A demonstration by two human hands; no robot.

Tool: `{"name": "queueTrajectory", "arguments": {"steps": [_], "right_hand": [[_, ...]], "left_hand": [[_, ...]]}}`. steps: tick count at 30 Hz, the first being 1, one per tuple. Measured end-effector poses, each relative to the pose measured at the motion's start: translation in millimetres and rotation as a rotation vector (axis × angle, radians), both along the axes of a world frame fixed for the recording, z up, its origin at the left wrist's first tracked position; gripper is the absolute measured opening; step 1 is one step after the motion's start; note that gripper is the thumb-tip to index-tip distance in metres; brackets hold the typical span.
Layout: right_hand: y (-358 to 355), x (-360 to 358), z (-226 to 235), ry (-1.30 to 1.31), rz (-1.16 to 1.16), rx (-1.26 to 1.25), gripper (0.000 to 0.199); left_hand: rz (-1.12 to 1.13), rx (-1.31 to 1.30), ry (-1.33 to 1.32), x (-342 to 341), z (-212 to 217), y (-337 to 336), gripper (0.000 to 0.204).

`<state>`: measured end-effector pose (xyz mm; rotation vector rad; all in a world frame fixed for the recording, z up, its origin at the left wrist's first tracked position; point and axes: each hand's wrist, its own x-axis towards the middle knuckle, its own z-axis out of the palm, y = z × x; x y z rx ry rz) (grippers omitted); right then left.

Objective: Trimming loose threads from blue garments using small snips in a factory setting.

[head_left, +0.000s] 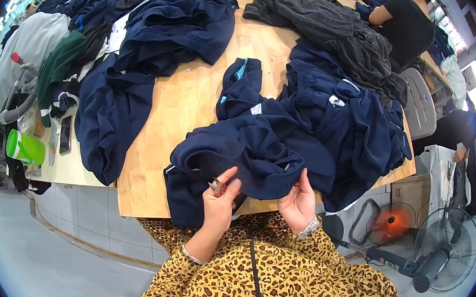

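A navy blue garment (273, 146) lies bunched at the near edge of the wooden table, its cloth spread between my two hands. My left hand (219, 207) is closed around a small pair of thread snips (217, 188) with a red part, its thumb and finger at the garment's near edge. On the other side, my right hand (298, 204) pinches the cloth edge, with the thumb up and the palm turned inward. The fingertips under the fabric are hidden. A small white label (256, 109) shows on the navy cloth beyond my hands.
More navy garments (362, 127) heap up at the right, below a dark grey garment pile (332, 28). Another navy pile (175, 26) lies far left on the wooden table (189, 91). A green container (25, 148) stands left; a fan (442, 251) stands right. A person (404, 27) works at the far right.
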<state>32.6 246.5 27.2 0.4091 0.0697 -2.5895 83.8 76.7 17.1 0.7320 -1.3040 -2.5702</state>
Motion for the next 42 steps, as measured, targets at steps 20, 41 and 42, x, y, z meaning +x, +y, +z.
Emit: {"name": "queueTrajectory", "arguments": {"steps": [20, 41, 42], "right_hand": [[-24, 8, 33, 1.267, -0.354, 1.752, 0.022], [-68, -13, 7, 1.06, -0.26, 1.734, 0.004], [-62, -15, 2, 1.008, -0.133, 1.608, 0.006]], "left_hand": [[0.008, 0.414, 0.035, -15, 30, -15, 0.037], [0.086, 0.326, -0.009, -13, 23, -2, 0.04], [0.064, 0.367, -0.033, -15, 24, -3, 0.04]]}}
